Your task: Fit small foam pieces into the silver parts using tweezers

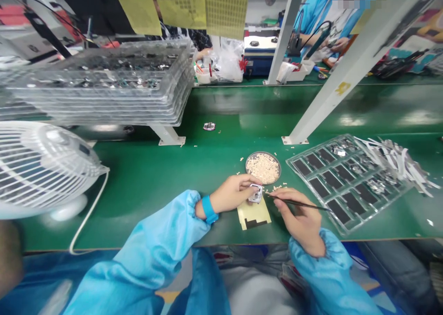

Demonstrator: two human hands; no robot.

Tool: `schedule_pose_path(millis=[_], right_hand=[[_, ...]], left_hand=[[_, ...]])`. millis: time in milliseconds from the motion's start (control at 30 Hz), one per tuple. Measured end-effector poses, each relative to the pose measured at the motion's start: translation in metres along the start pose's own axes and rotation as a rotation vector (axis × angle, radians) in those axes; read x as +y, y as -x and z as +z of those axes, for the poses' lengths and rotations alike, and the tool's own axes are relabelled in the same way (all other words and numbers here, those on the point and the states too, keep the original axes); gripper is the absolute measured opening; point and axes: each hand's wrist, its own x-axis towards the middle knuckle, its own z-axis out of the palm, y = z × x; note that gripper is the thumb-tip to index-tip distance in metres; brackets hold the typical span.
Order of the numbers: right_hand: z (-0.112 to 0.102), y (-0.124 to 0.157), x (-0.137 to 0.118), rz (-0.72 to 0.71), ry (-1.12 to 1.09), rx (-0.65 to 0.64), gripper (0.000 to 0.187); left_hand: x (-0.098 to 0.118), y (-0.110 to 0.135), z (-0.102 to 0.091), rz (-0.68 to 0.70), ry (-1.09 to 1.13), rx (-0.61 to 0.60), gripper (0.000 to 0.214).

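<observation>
left hand (233, 193) pinches small silver metal frame (255, 193) above yellow card (254, 217), near front of green bench (166, 176). right hand (301, 216) grips thin dark pick (297, 203), tip at frame. risk: tip slips and frame twists loose; wrist could knock round metal dish of beige bits (247, 166). counts: frames two, with second silver frame (209, 126) farther back; dish one, card one, pick one.

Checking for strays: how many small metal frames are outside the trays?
2. One metal frame is pinched in the left hand, beside a thin tool in the right hand; the other frame lies alone farther back on the green belt. More may be hidden under hands.
</observation>
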Motion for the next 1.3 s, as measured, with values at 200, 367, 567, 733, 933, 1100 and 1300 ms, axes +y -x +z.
schedule_pose_path(millis=[200,367,567,733,933,1100,1300], right_hand=[[-0.002,0.003,-0.001,-0.028,-0.016,0.034,0.024],[-0.002,0.002,-0.001,-0.029,0.028,-0.022,0.028],[-0.001,0.000,0.000,-0.010,0.046,-0.078,0.029],[0.000,0.000,0.000,-0.038,0.037,-0.080,0.028],[-0.003,0.003,-0.003,-0.104,0.033,0.026,0.031],[0.000,0.004,-0.004,-0.086,0.090,0.158,0.026],[0.003,0.001,0.001,0.003,0.081,0.373,0.017]], left_hand=[[0.013,0.005,0.006,-0.010,0.155,-0.053,0.042],[0.008,0.005,0.005,0.000,0.082,0.002,0.045],[0.006,0.005,0.004,0.017,0.012,0.013,0.042],[0.007,0.003,0.003,0.000,0.073,0.020,0.042],[0.007,0.003,0.003,-0.159,0.283,-0.036,0.052],[0.010,0.006,0.007,-0.202,0.311,-0.081,0.064],[0.009,0.007,0.013,-0.223,0.324,-0.008,0.058]])
